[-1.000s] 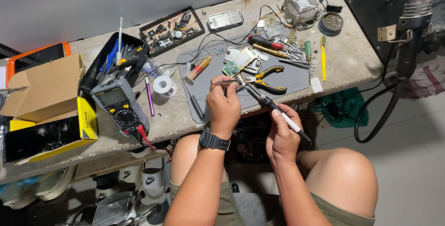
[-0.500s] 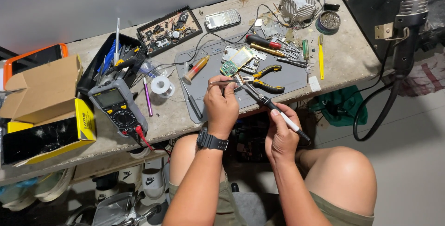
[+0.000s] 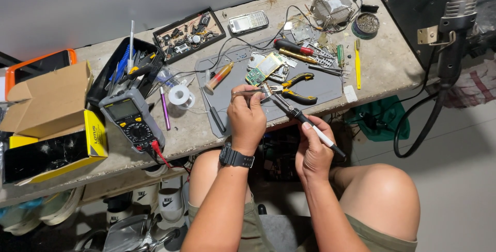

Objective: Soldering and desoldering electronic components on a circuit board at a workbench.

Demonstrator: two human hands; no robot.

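Observation:
My left hand (image 3: 247,120), with a black watch on the wrist, pinches metal tweezers (image 3: 248,92) whose tips reach toward a small green circuit board (image 3: 263,68) on the grey work mat (image 3: 330,85). My right hand (image 3: 312,151) grips a soldering iron (image 3: 302,119) like a pen, its tip pointing up at the same board, close to the tweezer tips. Yellow-handled pliers (image 3: 297,89) lie just right of the iron's tip.
A multimeter (image 3: 132,120), solder spool (image 3: 180,96), purple pen (image 3: 164,108), parts tray (image 3: 188,35), old phone (image 3: 248,22), screwdrivers (image 3: 292,47), heat sink (image 3: 332,8) and cardboard boxes (image 3: 49,105) crowd the concrete bench (image 3: 385,63). A hot-air gun (image 3: 454,27) hangs at right.
Both hands stay almost still over the board; the view has shifted slightly. The soldering iron and tweezers remain held at the same spot.

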